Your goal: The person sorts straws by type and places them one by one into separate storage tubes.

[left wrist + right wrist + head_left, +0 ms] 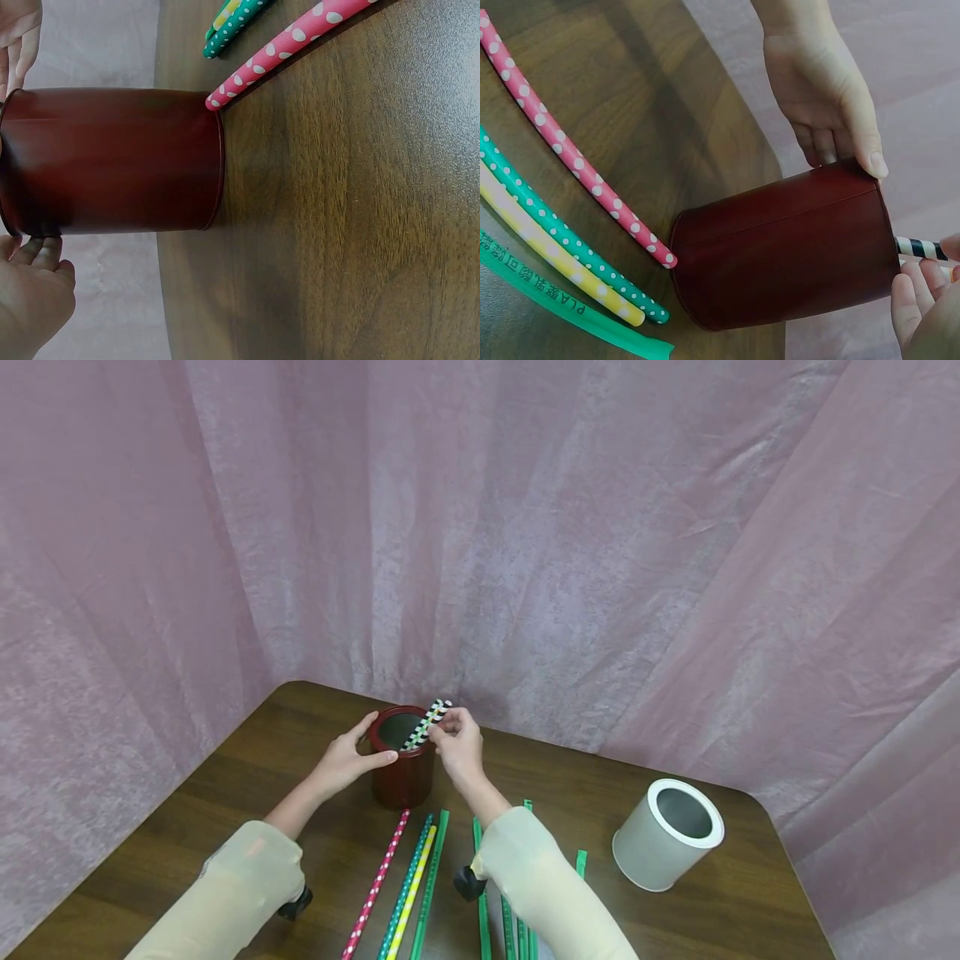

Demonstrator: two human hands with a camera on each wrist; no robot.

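Note:
A dark red tin can (402, 768) stands upright on the brown table (675, 927). My left hand (347, 762) grips its rim from the left, thumb on the near side; the left wrist view shows the can (112, 161) with fingers at its rim. My right hand (456, 745) pinches striped straws (427, 725), black-and-white and green-and-white, whose lower ends are inside the can. In the right wrist view the can (787, 251) fills the middle, with the left hand (829, 105) above it and a striped straw (919, 247) at its mouth.
Loose straws lie in front of the can: a pink dotted one (375, 885), a teal dotted one (407, 885), a yellow one (412, 893) and several green ones (480, 893). A white can (666, 835) stands tilted at the right. Pink curtain surrounds the table.

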